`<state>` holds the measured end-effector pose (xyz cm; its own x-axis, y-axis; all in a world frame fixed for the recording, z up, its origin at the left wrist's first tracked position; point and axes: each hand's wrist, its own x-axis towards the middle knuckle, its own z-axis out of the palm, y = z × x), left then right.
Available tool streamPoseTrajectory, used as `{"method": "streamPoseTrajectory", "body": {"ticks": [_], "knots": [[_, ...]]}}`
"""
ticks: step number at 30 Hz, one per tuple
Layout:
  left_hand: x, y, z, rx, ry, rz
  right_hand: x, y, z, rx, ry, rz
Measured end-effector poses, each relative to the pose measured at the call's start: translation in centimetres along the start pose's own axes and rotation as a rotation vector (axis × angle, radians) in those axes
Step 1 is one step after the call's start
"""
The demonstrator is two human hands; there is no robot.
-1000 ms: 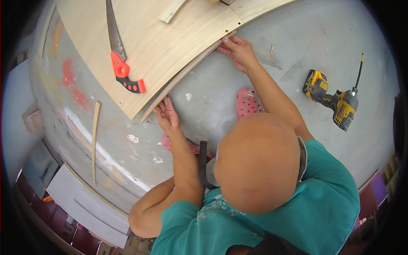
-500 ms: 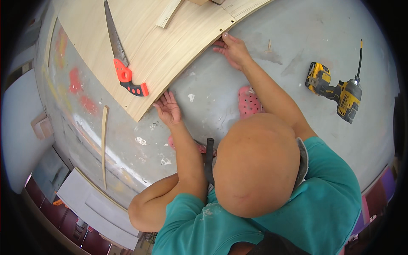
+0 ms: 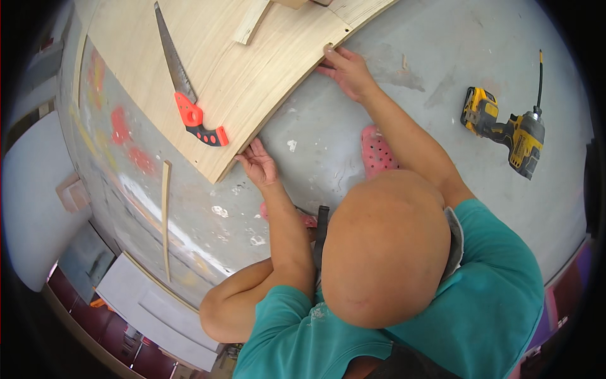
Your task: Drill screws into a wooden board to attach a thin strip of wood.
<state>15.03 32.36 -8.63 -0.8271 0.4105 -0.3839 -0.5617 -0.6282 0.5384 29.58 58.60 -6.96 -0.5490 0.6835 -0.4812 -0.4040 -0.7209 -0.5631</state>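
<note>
A large light-wood panel (image 3: pixel 208 76) takes up the upper left, its near edge running diagonally towards me. My left hand (image 3: pixel 259 165) is closed on that edge close to the panel's near corner, palm turned up, some fingers hidden beneath. Farther along the same edge, my right hand (image 3: pixel 347 71) grips with the thumb on top by a small hole and its other fingers partly under the wood. On the panel lies a hand saw (image 3: pixel 183 88) with a red and black handle, its blade pointing away from me, beside my left hand but apart from it.
A yellow and black cordless drill (image 3: pixel 505 129) with a long bit lies on the grey floor (image 3: pixel 442 63) to the right. One short wood piece (image 3: pixel 252 22) rests on the panel. A thin wooden strip (image 3: pixel 166 221) lies at left, near white boards (image 3: pixel 151 309). Pink clogs (image 3: pixel 379 151) are below me.
My left thumb and fingers have closed onto the panel edge. My right thumb has shifted slightly onto the top of it. The whole view has moved a little.
</note>
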Motion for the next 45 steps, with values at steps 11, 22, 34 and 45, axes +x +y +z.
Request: {"method": "streamPoseTrajectory", "body": {"ticks": [11, 22, 34, 45], "knots": [[1.3, 11.7, -6.6, -0.413, -0.02, -0.075, -4.3, 7.6, 5.7, -0.123, 0.096, -0.003], [-5.1, 24.3, -8.1, -0.046, 0.344, 0.196, -13.6, 12.3, 12.2, -0.128, 0.104, -0.087], [-0.6, 18.9, -6.0, 0.273, 0.294, 0.263, -6.6, 10.2, 7.8, -0.116, 0.074, -0.046], [0.5, 13.0, -0.1, 0.396, 0.254, 0.244, -3.9, 3.8, 4.2, -0.027, -0.072, -0.024]]}}
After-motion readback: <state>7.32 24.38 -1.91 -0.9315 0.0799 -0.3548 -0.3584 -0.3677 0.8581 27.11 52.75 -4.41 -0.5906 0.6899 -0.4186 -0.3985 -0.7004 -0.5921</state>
